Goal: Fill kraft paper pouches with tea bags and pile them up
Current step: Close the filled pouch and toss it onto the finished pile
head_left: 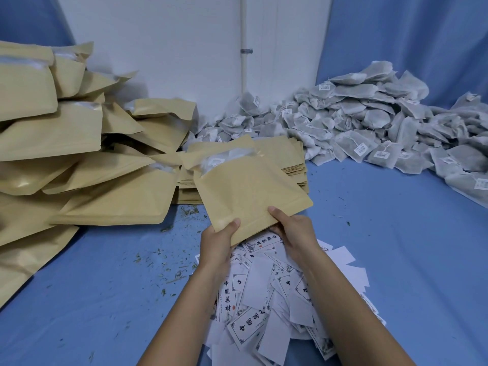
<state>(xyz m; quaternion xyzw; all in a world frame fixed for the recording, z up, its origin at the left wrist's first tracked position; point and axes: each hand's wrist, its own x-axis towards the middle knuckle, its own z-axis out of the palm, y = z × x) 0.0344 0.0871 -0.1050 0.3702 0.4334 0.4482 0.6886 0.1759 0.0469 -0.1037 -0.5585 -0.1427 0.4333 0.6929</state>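
1. Here, along the worktop's left edge, a tall pile of filled pouches (79, 154) slumps in kraft brown. Several show a pale gap at the mouth.
2. The worktop (383, 233) is covered in blue cloth. Greenish leaf crumbs (163, 260) are scattered over it just in front of that pile, toward the near middle.
3. The left hand (219, 241) grips the near left corner of one pouch, with the thumb lying on top and the fingers hidden beneath.
4. That pouch (248, 191) is held above the worktop's middle, tilted, its open mouth pointing away. Something white shows inside the mouth.
5. Behind it a white wall (171, 48) fills the back, and a white pipe (244, 43) clipped by a metal band runs down it.
6. The right hand (293, 231) pinches the pouch's near edge at its right end, thumb on top.
7. A stack of flat pouches (293, 165) lies just behind the held one.
8. Printed paper slips (264, 299) lie strewn at the near edge, under both forearms.
9. A heap of tea bags (369, 122) with small tags fills the far right corner and runs along the right edge.
10. A blue drape (409, 35) hangs behind the heap.
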